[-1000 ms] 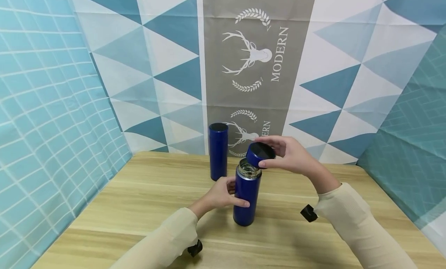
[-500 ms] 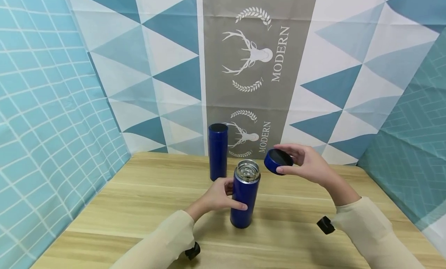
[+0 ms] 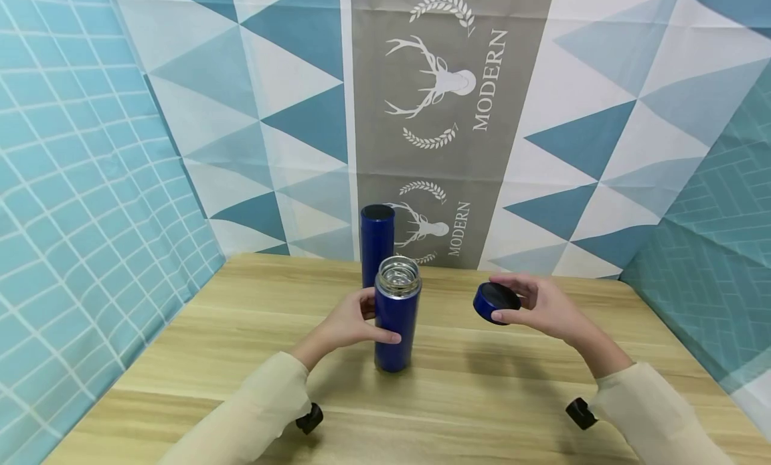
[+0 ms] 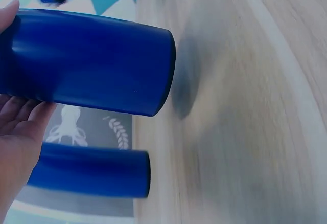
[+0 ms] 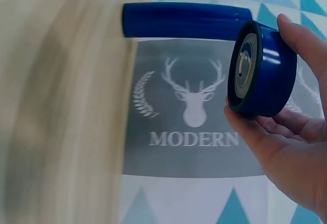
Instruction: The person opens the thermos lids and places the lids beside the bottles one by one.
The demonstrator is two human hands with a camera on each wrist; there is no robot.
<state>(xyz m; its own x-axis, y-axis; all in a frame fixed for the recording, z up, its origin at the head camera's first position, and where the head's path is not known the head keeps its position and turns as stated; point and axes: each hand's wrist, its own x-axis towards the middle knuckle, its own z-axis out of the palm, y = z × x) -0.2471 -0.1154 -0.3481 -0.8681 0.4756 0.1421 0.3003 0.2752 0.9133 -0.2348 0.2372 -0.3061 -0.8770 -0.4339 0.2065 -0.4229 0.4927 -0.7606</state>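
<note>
My left hand (image 3: 352,324) grips an open dark blue vacuum flask (image 3: 397,324) round its side, thumb across the front. The flask stands about upright, its steel mouth facing up. In the left wrist view the flask (image 4: 92,63) lies sideways across the picture; whether its base touches the table I cannot tell. Off to the right, my right hand (image 3: 545,311) holds the flask's blue lid (image 3: 490,304) above the table, between thumb and fingers. The right wrist view shows the underside of the lid (image 5: 265,73).
A second blue flask (image 3: 377,241), with its black-topped lid on, stands behind the first and is partly hidden by it. The wooden table (image 3: 482,411) ends at a patterned backdrop (image 3: 415,150). A blue grid-patterned sheet (image 3: 78,217) borders the left side.
My right hand has carried the lid from above the flask's mouth to the right and lower. My left hand has shifted the open flask leftward, in front of the second flask.
</note>
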